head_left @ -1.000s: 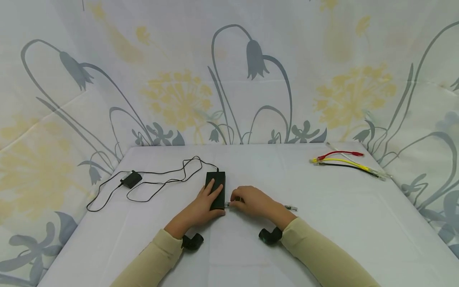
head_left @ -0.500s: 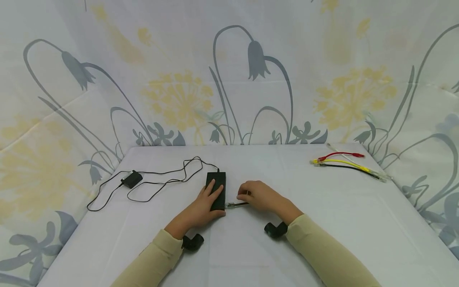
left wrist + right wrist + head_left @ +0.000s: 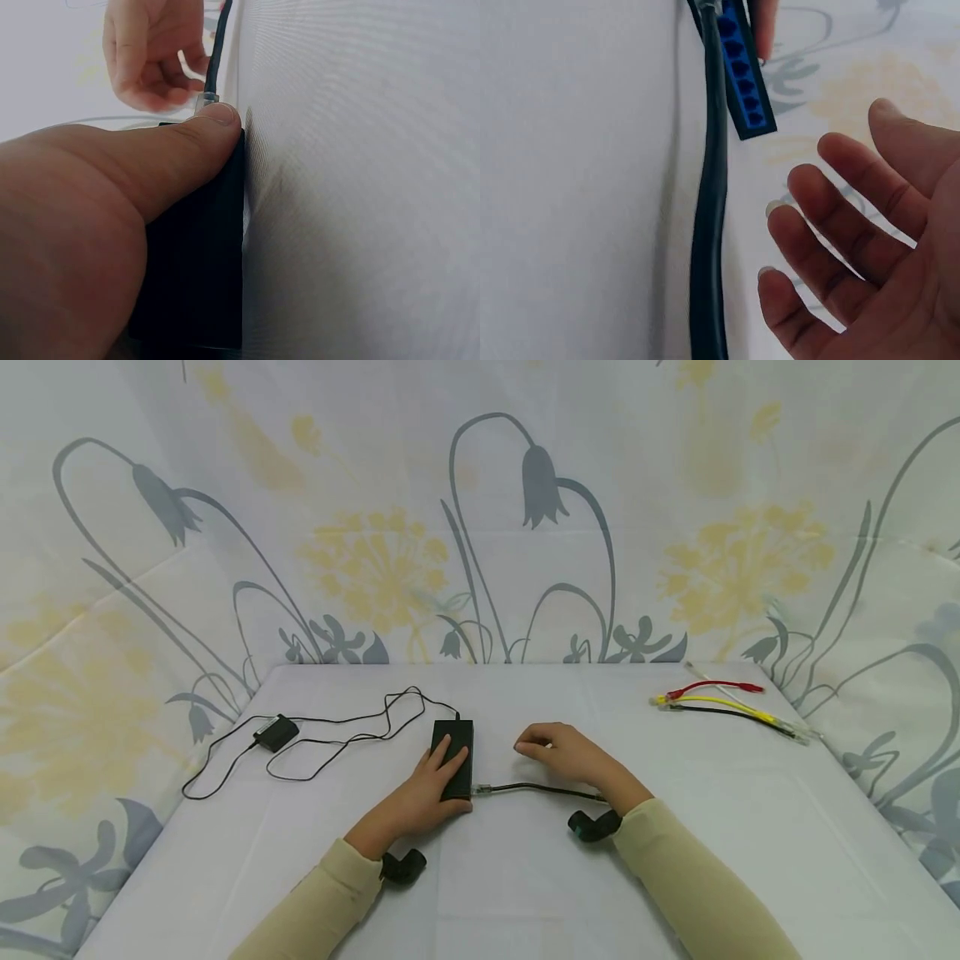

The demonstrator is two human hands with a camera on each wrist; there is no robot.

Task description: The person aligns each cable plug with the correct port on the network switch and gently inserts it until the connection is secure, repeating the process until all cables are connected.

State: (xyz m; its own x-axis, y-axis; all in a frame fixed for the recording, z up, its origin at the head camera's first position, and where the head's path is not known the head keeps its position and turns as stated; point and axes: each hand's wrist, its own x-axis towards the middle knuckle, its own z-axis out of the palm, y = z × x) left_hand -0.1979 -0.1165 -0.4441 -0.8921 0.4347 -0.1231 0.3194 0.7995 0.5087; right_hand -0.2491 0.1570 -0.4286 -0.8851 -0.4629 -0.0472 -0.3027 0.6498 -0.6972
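My left hand (image 3: 420, 797) holds the black network switch (image 3: 452, 729), its fingers spread across the top and its thumb along the near end. In the right wrist view, a row of blue ports (image 3: 741, 75) shows on the switch's right side. A short black network cable (image 3: 536, 787) has one clear plug (image 3: 204, 101) at the near end of that side, beside my left thumb. The cable runs right across the table, and its other end lies by my right wrist. My right hand (image 3: 573, 753) hovers above the cable, fingers loosely bent, holding nothing.
At the back right lie a red cable (image 3: 712, 685), a yellow cable (image 3: 708, 700), a black cable (image 3: 720, 710) and a white one. A black power adapter (image 3: 276, 734) sits at left, its thin cord (image 3: 345, 720) looping to the switch. A patterned cloth backdrop stands behind.
My right hand has let go of the black cable near its plug and moved up and right, leaving more of the cable in sight. My left hand stays on the switch.
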